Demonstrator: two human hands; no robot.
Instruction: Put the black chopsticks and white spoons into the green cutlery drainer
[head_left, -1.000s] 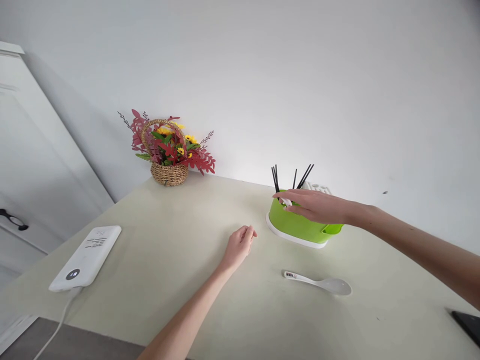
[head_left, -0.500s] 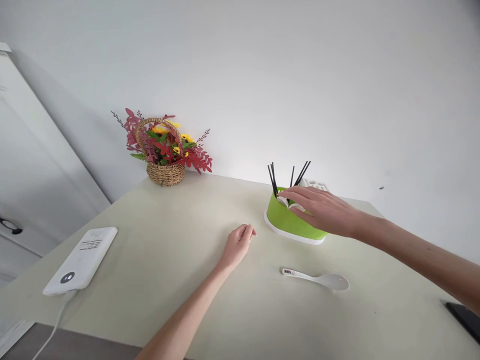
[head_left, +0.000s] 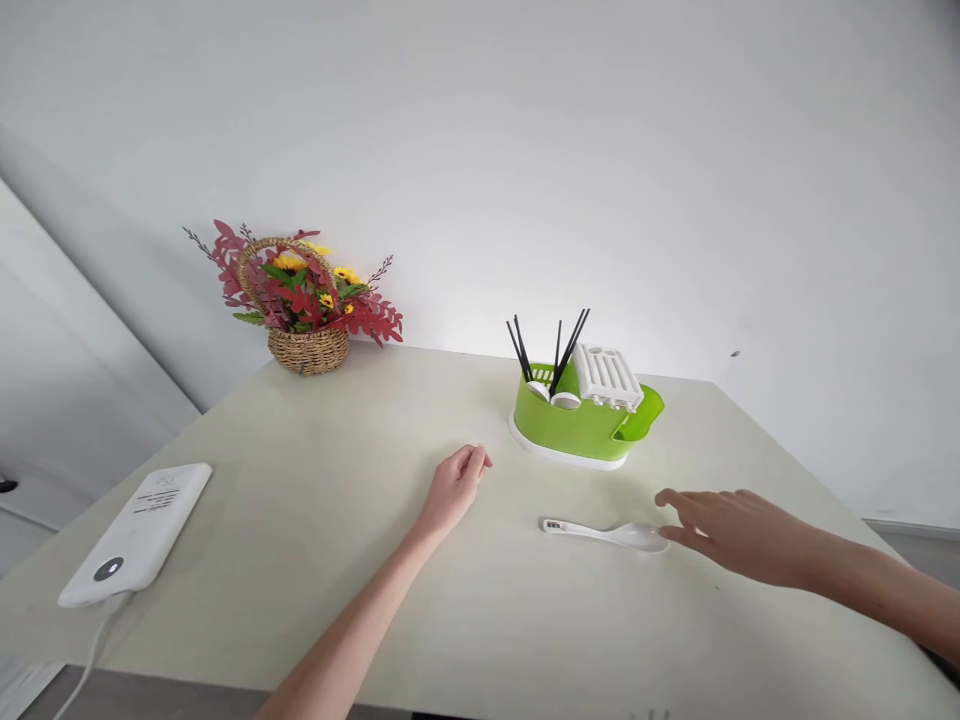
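A white spoon (head_left: 600, 534) lies on the table with its bowl toward the right. My right hand (head_left: 739, 530) hovers at the bowl's end, thumb and forefinger apart, holding nothing; whether the thumb touches the rim I cannot tell. My left hand (head_left: 454, 488) rests on the table left of the spoon, its fingers curled in with nothing showing in them. Behind both hands stands a green utensil holder (head_left: 562, 432) on a white base. Black chopsticks (head_left: 574, 345) and two white spoons (head_left: 565, 400) stick up from it, beside a white slotted rack (head_left: 609, 375).
A wicker basket (head_left: 309, 352) of artificial flowers stands at the back left against the wall. At the left of the table (head_left: 315, 520) lies a white power bank (head_left: 139, 535) with a cable running off the front edge. A white cabinet (head_left: 67, 330) rises on the left.
My right hand has moved from over the utensil holder down toward me, to the white spoon's bowl. My left hand stays on the table. The view has shifted slightly right.
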